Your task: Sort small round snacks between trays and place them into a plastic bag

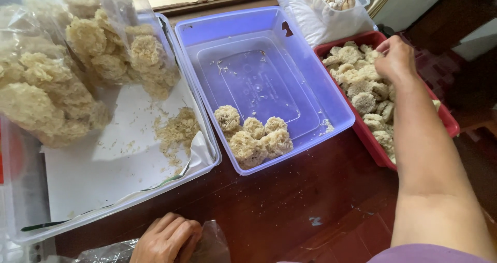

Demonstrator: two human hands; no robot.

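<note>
at the right of the frame we see the right hand reaching into a red tray, its fingers bent down among the pale, crumbly round cakes heaped there. the fingertips touch the cakes near the tray's upper corner, but we cannot tell whether they have closed on one, since the back of the hand hides them.

at the bottom centre, the left hand rests curled on the dark wooden table, its fingers folded over the edge of a clear plastic bag that lies crumpled beside it; it looks lightly closed on the plastic.

in the middle of the frame stands a clear blue-tinted plastic tub, mostly bare, with a small cluster of the same cakes gathered in its lower corner and a few crumbs scattered over its floor.

to the left lies a shallow clear tray lined with white paper, with loose crumbs spread over it. in the upper left, large clear bags stuffed with more of the cakes lean over that tray.

at the top right, just behind the red tray, a white bag sits by a small container of pale round things.
</note>
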